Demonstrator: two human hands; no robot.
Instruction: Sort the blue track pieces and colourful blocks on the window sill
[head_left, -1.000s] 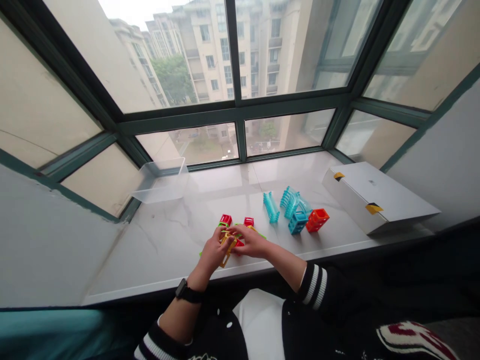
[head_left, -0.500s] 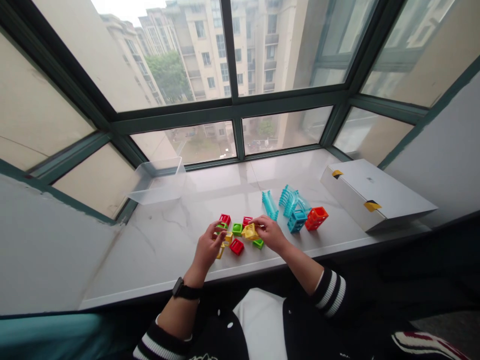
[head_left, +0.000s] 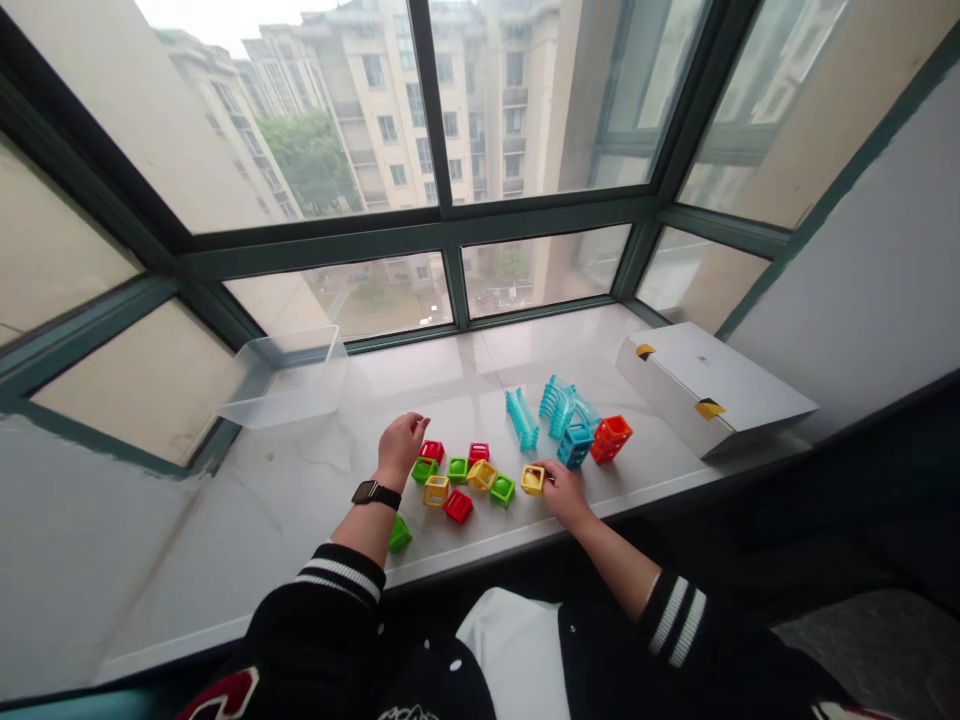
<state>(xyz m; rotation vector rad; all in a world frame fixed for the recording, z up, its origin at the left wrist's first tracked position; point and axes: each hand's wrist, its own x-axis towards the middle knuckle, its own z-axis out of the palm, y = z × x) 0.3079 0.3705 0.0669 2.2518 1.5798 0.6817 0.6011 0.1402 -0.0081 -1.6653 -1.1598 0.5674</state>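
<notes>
My right hand [head_left: 566, 492] has its fingers closed on a yellow block [head_left: 532, 480], a hollow plastic cube with a rounded part inside. It holds it at the right end of the loose blocks. My left hand [head_left: 401, 447] is curled, fingertips together, over the left end of the group; nothing shows in it. Near it are a red block [head_left: 431, 451], a green block [head_left: 424, 470] and an open-framed yellow block [head_left: 436, 490]. Another yellow block [head_left: 481, 475] is tilted between a red block [head_left: 458, 506] and a green block [head_left: 502, 489]. Beside my left wrist is a green piece [head_left: 400, 535].
Behind my right hand stand a blue tower [head_left: 575, 445], an orange-red tower [head_left: 611, 438] and translucent turquoise track pieces [head_left: 522, 420]. A white box [head_left: 720, 390] sits at the right. A clear plastic bin [head_left: 292, 390] is at the left, by the window.
My right hand has moved right, away from the middle blocks, with a yellow block in it. My left hand has drawn away from the yellow blocks and its fingers have curled. The view has shifted.
</notes>
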